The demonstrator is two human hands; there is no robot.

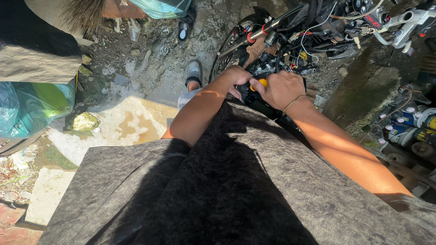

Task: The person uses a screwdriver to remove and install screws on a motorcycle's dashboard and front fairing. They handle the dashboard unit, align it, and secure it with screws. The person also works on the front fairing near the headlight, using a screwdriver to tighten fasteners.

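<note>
My right hand (279,88) is closed around a tool with a yellow-orange handle (262,83), a screwdriver by the look of it. Its tip is hidden among the black parts of a motorcycle (290,41). My left hand (236,76) presses on the same black part just left of the handle, fingers curled over it. A thin bracelet circles my right wrist. Exposed wires and a fork tube with red rings run above both hands. My grey shirt fills the lower frame and hides what lies under my arms.
My foot in a grey sandal (193,72) stands on wet, muddy ground. A stone (86,121) lies on a pale slab at left, beside a blue-green plastic bag (32,106). Several cans and bottles (415,124) crowd the right edge. A broom (84,13) leans at top left.
</note>
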